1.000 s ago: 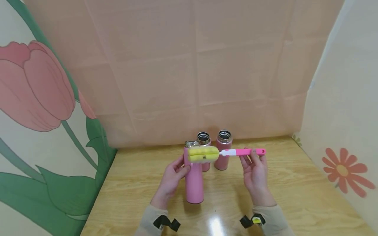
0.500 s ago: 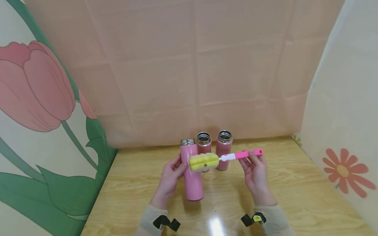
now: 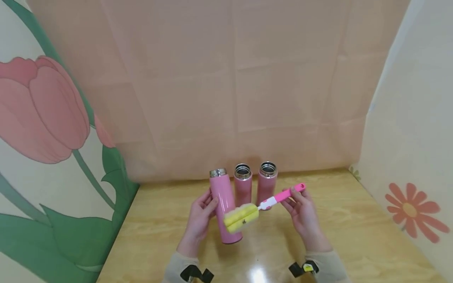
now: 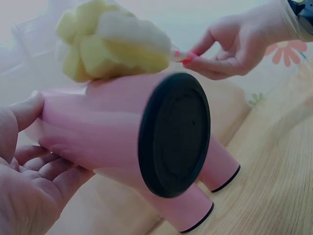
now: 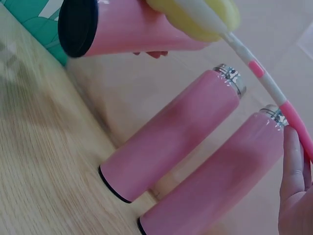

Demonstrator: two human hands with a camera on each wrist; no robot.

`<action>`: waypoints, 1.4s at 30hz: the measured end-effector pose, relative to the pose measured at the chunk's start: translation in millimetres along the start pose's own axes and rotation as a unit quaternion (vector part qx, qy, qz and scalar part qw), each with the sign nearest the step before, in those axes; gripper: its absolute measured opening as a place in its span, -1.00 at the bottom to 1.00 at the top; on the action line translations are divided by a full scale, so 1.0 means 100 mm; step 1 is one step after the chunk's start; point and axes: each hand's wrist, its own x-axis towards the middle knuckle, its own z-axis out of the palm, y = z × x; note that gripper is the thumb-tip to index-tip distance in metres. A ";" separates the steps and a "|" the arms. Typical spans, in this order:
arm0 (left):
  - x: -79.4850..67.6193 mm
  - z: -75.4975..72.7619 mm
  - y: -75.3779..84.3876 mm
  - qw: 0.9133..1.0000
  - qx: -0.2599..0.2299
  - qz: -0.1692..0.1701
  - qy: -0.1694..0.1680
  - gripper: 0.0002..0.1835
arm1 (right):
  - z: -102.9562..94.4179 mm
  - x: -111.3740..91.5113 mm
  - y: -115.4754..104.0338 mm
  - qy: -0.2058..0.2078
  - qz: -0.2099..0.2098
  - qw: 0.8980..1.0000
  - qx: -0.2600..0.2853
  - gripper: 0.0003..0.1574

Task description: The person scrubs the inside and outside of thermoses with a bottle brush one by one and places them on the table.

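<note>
My left hand (image 3: 199, 218) grips a pink thermos bottle (image 3: 221, 190) round its side, its bare metal neck up and leaning left, its black base (image 4: 176, 134) lifted off the table. Between thumb and fingers, my right hand (image 3: 302, 212) pinches the pink handle of a bottle brush (image 3: 267, 203). The brush's yellow-and-white sponge head (image 3: 241, 218) points down to the left and overlaps the lower part of the held bottle in the head view. In the left wrist view the sponge lies right along the bottle's side.
Two more pink thermos bottles, one on the left (image 3: 243, 184) and one on the right (image 3: 267, 182), stand uncapped behind the hands on the wooden table (image 3: 159, 236). A pinkish cloth backdrop (image 3: 184, 98) hangs at the table's far edge. Printed walls flank both sides.
The brush has tilted, its sponge sinking from the bottle's upper part to its lower part. The held bottle's neck has swung left. Both hands keep their hold.
</note>
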 end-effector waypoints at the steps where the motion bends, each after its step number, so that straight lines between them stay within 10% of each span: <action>1: 0.00 0.00 -0.01 1.000 -0.001 -0.001 0.003 -0.35 | 0.00 0.00 0.01 -0.001 0.000 1.000 -0.010 -0.94; 31: 0.01 0.02 0.00 0.999 -0.029 -0.011 0.019 -0.34 | -0.04 0.01 -0.03 -0.032 0.020 0.993 -0.114 -0.97; 42: -0.02 0.06 -0.02 1.000 -0.015 -0.015 -0.017 -0.41 | -0.08 0.02 -0.04 -0.011 0.010 1.000 -0.026 -0.87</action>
